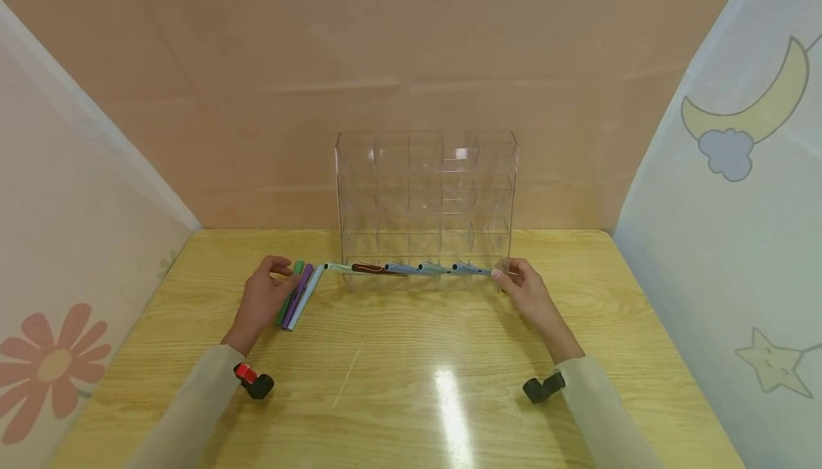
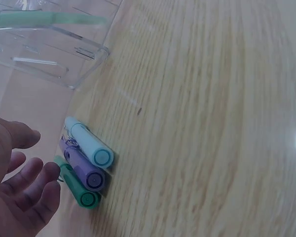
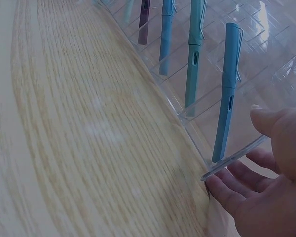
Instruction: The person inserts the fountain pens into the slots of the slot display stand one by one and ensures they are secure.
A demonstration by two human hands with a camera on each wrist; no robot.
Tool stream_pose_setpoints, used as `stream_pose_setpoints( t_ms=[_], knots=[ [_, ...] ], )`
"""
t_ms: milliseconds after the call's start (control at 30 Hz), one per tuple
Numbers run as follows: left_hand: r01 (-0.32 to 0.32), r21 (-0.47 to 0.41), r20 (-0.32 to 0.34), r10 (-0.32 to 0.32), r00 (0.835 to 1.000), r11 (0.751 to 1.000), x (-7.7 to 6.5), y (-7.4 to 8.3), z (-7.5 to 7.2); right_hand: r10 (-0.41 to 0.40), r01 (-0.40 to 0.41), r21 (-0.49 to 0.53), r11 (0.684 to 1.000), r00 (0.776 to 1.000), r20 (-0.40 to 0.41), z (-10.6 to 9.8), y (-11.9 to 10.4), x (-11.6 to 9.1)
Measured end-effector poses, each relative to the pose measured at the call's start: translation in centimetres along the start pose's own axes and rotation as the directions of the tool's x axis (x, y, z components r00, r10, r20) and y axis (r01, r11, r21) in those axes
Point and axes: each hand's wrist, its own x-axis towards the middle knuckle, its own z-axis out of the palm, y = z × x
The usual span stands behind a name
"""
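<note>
A clear acrylic pen rack (image 1: 425, 244) stands at the table's back, its bottom row holding several slanted pens, one a blue pen (image 3: 226, 98) at the right end. My right hand (image 1: 526, 290) grips the rack's lower right side, thumb in front of the side wall and fingers around its outer side. Left of the rack, a green pen (image 2: 78, 187), a purple pen (image 2: 84, 168) and a light blue pen (image 2: 91, 145) lie side by side on the table. My left hand (image 1: 260, 301) is beside them, fingers loosely bent and holding nothing, fingertips close to the green pen.
The rack's upper rows show no pens. A peach backdrop (image 1: 411, 41) rises behind the wooden table (image 1: 398, 362), with printed side panels left and right. Each wrist wears a small black camera (image 1: 260, 386).
</note>
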Motion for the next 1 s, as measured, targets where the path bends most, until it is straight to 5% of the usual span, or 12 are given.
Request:
stream_pose_setpoints(
  t_ms=[1000],
  knots=[
    [0.048, 0.173, 0.03, -0.054, 0.998, 0.984, 1.6, -0.9, 0.4, 0.012, -0.012, 0.033, 0.999, 1.0, 0.007, 0.1, -0.3, -0.2]
  ],
)
